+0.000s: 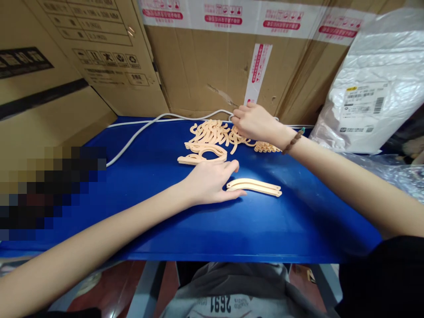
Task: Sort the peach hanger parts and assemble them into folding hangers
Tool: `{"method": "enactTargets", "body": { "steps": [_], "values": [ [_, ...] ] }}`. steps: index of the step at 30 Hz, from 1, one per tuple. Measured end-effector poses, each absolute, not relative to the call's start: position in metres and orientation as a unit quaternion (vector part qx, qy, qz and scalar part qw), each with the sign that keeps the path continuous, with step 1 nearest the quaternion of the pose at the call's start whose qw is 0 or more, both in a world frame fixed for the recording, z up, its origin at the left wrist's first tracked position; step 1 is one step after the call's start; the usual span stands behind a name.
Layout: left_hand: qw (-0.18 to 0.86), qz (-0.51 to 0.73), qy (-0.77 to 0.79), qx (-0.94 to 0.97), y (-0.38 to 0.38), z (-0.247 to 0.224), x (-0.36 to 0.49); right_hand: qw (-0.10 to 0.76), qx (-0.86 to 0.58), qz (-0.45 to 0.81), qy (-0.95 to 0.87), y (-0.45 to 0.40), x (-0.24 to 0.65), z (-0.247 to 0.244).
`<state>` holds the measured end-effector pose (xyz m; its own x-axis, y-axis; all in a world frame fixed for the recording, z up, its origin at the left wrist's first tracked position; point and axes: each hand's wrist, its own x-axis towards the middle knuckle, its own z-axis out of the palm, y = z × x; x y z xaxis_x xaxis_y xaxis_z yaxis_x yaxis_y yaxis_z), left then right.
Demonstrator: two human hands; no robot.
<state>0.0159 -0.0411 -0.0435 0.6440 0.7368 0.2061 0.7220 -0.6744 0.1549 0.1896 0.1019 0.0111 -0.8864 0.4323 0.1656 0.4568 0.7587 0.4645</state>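
1. Farthest left, well away from the left grip, we see a printed cardboard box (109,84).
2. A white cable (142,125) runs along the back of the blue bench (205,234), beyond the left grip and on behind the right grip.
3. Just beyond the left grip, we have a few layered wooden-looking pieces (190,161) lying together, curved and pale.
4. Our left grip (212,183) is low over the bench, palm down, thumb and forefinger apart.
5. Farther beyond it, to the left of the right grip, we see a heap of loose curved strips (212,132).
6. A pair of curved strips (256,186) lies side by side, its left end at the gap between our left thumb and forefinger; we cannot tell whether they touch.
7. Our right grip (255,121) is above the heap's right part, fingers curled; we cannot tell whether it holds anything.
8. Small pale pieces (265,147) lie under our right wrist, nearer us than the right grip.
9. Well right of the right grip, we see a white plastic package (361,101) with a label.
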Motion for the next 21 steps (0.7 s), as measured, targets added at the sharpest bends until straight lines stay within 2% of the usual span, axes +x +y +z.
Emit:
{"method": "enactTargets", "body": {
  "steps": [4, 8, 10, 13, 17, 21],
  "values": [
    [0.024, 0.1, 0.418, 0.902, -0.038, -0.029, 0.023, 0.187, -0.322, -0.137, -0.918, 0.089, 0.197, 0.031],
    [0.068, 0.127, 0.411, 0.9, -0.031, -0.022, 0.03, 0.331, -0.377, 0.204, -0.841, 0.063, 0.207, 0.028],
    [0.091, 0.153, 0.409, 0.895, -0.027, -0.022, 0.032, 0.349, -0.375, 0.358, -0.781, 0.048, 0.214, 0.013],
    [0.137, 0.165, 0.396, 0.893, -0.024, -0.023, 0.031, 0.338, -0.397, 0.484, -0.703, 0.027, 0.224, -0.015],
    [0.188, 0.125, 0.339, 0.913, -0.024, -0.023, 0.023, 0.337, -0.413, 0.52, -0.668, 0.011, 0.233, -0.04],
    [0.187, 0.113, 0.332, 0.917, -0.027, -0.021, 0.015, 0.342, -0.412, 0.515, -0.669, 0.008, 0.236, -0.047]
  ]
}}
